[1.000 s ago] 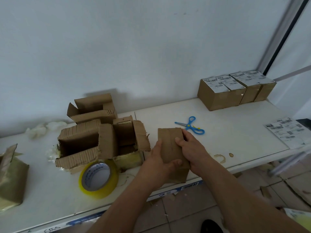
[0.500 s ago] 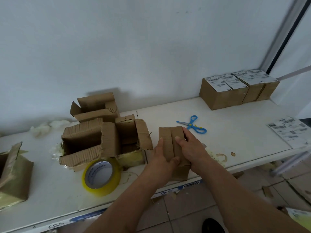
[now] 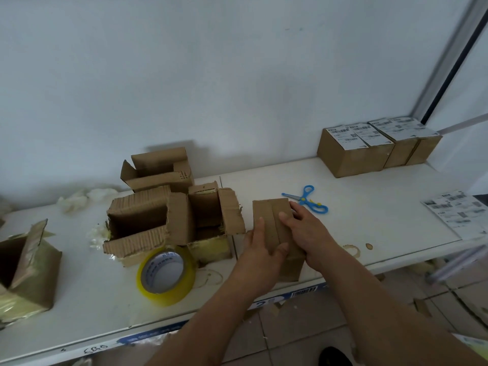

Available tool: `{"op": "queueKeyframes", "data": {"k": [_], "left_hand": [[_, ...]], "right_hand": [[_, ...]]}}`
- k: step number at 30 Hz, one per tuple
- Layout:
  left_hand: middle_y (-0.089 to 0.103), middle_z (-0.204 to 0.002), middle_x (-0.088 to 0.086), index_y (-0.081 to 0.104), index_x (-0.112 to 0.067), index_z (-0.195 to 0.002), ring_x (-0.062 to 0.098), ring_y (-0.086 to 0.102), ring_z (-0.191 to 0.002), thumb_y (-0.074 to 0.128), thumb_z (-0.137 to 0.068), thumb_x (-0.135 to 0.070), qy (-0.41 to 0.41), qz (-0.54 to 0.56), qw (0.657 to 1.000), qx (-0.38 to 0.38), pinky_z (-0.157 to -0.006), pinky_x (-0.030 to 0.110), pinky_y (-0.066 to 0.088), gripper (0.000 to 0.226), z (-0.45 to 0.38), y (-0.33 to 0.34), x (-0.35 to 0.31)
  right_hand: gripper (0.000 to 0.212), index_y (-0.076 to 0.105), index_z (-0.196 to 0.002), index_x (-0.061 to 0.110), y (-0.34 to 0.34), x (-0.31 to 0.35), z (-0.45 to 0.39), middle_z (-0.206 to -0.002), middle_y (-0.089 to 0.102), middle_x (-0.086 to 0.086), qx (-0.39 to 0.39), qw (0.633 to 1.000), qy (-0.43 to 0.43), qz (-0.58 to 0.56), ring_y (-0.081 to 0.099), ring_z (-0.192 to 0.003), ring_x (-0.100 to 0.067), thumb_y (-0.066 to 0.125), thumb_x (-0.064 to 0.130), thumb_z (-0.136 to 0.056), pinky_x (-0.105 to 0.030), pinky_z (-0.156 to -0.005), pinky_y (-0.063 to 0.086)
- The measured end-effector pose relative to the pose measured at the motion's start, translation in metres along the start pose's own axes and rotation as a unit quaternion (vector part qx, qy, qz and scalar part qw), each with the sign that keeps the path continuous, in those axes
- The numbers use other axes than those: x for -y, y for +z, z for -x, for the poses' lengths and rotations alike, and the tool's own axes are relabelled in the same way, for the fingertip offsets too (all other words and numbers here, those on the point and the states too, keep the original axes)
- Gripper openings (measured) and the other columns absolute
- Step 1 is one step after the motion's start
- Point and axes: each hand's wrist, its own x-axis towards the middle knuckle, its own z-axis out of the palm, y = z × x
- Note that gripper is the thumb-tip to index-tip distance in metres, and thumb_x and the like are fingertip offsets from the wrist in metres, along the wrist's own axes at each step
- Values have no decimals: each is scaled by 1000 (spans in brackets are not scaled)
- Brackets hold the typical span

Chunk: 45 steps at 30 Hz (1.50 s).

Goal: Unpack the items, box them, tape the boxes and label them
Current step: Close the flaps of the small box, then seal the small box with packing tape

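Observation:
A small brown cardboard box [image 3: 269, 215] stands near the front edge of the white table [image 3: 369, 207], its top flaps folded down with a seam along the middle. My left hand [image 3: 260, 249] grips its left side, thumb over the top. My right hand [image 3: 306, 231] presses the right flap down, with its fingers curled over the far right edge. A roll of yellow tape [image 3: 166, 276] lies flat to the left of the box. Blue scissors [image 3: 307, 199] lie just behind my right hand.
Three opened, torn cardboard boxes [image 3: 163, 215] cluster left of the small box. Another open box [image 3: 26, 265] sits at the far left. Sealed, labelled boxes [image 3: 369, 146] line the back right by the wall. A sheet of labels [image 3: 456, 212] lies at the right edge.
The box's top flaps have come down flat and closed between my hands. Both hands stay on the box in nearly the same place.

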Motion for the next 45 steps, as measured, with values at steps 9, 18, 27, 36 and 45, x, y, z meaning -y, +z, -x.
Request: {"op": "queueKeyframes", "data": {"k": [9, 18, 27, 36, 45], "left_hand": [[57, -130, -9, 46, -32, -140, 10, 59, -107, 41, -100, -51, 93, -154, 982, -60, -93, 29, 49, 45, 28, -41, -7], [65, -92, -6, 64, -27, -96, 11, 60, -85, 48, -96, -53, 30, -403, 912, -62, -77, 30, 52, 30, 57, -104, 39], [44, -149, 5, 40, -18, -145, 26, 38, -137, 57, -90, -54, -51, -531, 843, -66, -110, 38, 32, 67, 55, -108, 102], [60, -115, -6, 57, -26, -116, 15, 58, -104, 56, -92, -40, -45, -512, 854, -77, -81, 31, 48, 27, 75, -120, 70], [50, -77, -10, 46, -27, -76, 11, 54, -75, 55, -89, -58, -10, -415, 905, -92, -66, 29, 44, 35, 118, -160, 14]], "right_hand": [[52, 45, -143, 25, -4, 11, 3, -139, 51, 0, -36, 993, -23, 108, 50, -121, -20, 49, 48, -97, -42, -103, 43], [38, 55, -133, 17, 1, 34, 46, -136, 53, -3, -55, 944, -187, 267, 48, -126, -22, 47, 35, -100, -28, -100, 36], [66, 59, -123, 23, 37, 20, 79, -137, 52, 3, -51, 858, -296, 416, 35, -138, -18, 17, 60, -89, -43, -110, 37], [61, 54, -132, 23, 32, 20, 83, -144, 47, 4, -40, 853, -296, 427, 31, -140, -13, 21, 55, -92, -43, -114, 32], [37, 55, -132, 20, 33, 31, 90, -139, 51, 4, 1, 900, -275, 338, 42, -129, -11, 43, 38, -102, -34, -111, 33]]}}
